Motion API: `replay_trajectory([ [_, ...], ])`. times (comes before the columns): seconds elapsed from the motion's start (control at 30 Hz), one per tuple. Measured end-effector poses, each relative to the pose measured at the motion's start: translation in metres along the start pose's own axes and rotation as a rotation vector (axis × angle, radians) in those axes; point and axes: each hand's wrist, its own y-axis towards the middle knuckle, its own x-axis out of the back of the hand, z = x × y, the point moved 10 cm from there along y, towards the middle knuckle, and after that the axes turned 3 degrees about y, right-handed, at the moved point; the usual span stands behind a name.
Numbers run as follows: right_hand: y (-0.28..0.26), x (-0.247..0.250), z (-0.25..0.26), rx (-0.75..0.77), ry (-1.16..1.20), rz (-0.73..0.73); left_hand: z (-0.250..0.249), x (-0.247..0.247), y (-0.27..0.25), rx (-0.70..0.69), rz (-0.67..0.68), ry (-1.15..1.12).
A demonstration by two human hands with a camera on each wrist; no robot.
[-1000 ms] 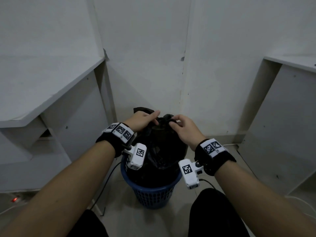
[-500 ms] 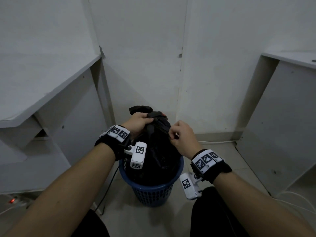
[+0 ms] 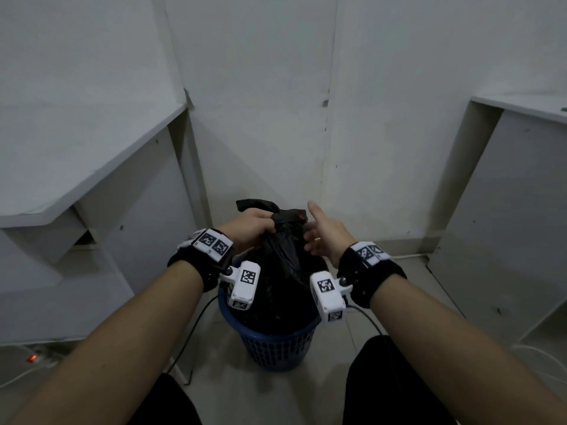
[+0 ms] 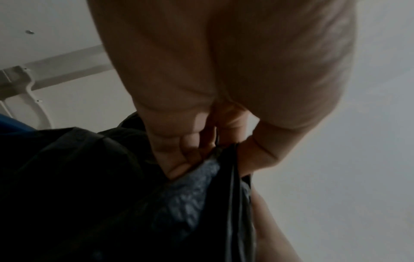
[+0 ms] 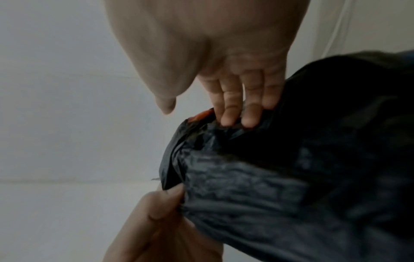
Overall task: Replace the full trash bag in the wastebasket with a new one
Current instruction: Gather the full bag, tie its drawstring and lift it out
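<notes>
A full black trash bag point(image 3: 283, 271) stands in a blue perforated wastebasket point(image 3: 276, 348) on the floor in a corner. My left hand point(image 3: 254, 223) grips the bag's gathered neck point(image 4: 226, 159), fingers curled tight round it. My right hand point(image 3: 322, 233) is beside the neck on the right, its fingers straight and spread, the index pointing up. In the right wrist view its fingertips point(image 5: 237, 115) rest on the crumpled top of the bag point(image 5: 257, 177). A bit of red-orange point(image 3: 302, 215) shows at the knot.
White desk panels stand close on the left point(image 3: 92, 167) and right point(image 3: 506, 210), white walls meet behind the basket. A black cable point(image 3: 190, 342) trails on the floor left of the basket. A power strip with a red light point(image 3: 32, 358) lies at far left.
My right hand has let go of the bag's neck and spread its fingers. My left hand keeps its grip on the neck. The bag top sits a little higher and tighter.
</notes>
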Motion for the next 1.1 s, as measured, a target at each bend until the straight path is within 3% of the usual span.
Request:
replay_trajectory([
  [0.1, 0.004, -0.016, -0.009, -0.112, 0.026, 0.08, 0.004, -0.007, -0.002, 0.016, 0.08, 0.113],
  [0.2, 0.011, -0.011, -0.003, -0.092, 0.054, 0.059, 0.002, 0.0, -0.003, -0.008, 0.098, 0.207],
  [0.33, 0.018, 0.028, 0.035, 0.077, 0.069, -0.083, -0.02, 0.037, -0.001, -0.109, -0.092, 0.251],
  [0.5, 0.019, 0.055, 0.06, 0.168, -0.069, -0.135, -0.049, 0.09, 0.0, -0.21, -0.385, 0.007],
  [0.73, 0.021, 0.07, 0.064, 0.265, -0.16, -0.269, -0.055, 0.144, -0.004, -0.23, -0.705, 0.116],
  [0.87, 0.013, 0.068, 0.076, 0.27, -0.08, -0.224, -0.056, 0.147, -0.011, -0.24, -0.771, 0.132],
  [1.1, -0.008, 0.077, 0.138, 0.425, -0.029, -0.29, -0.049, 0.143, -0.009, -0.155, -0.738, 0.138],
])
